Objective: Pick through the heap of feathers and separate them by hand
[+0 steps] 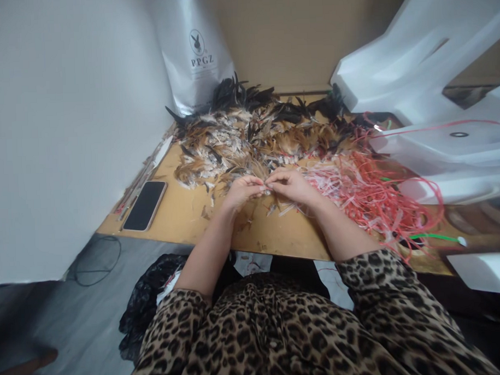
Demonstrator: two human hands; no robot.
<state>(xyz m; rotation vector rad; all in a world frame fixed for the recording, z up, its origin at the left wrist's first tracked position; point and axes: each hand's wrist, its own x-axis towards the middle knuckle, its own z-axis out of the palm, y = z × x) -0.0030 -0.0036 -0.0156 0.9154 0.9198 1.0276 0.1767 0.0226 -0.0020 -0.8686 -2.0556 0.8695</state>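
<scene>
Fingertips first: our left hand (242, 191) and right hand (290, 185) meet at the middle of the board, thumbs and forefingers pressed together on something tiny between them, most likely a small feather (267, 185) or its quill, though it is too small for us to tell which. We can't make out whether a strand is in the pinch as well. Just beyond our knuckles lies the big feather pile (248, 135), brown and white near us, black at the far edge against the wall, and it looks largely untouched. To the right of our right hand sprawls a tangle of red and white plastic strips (359, 192), touching the feathers and spilling off toward the near right corner. A few loose feather scraps (251, 217) lie on the wooden tabletop (181, 212) just below our wrists. We'd judge the work as well short of finished: plenty of feathers left, and no sorted bundle in sight. Off to the left, a phone (145, 205) lies face up near the edge. A silver bag (195, 50) stands far back, white plastic sheeting (426, 61) on the right.
</scene>
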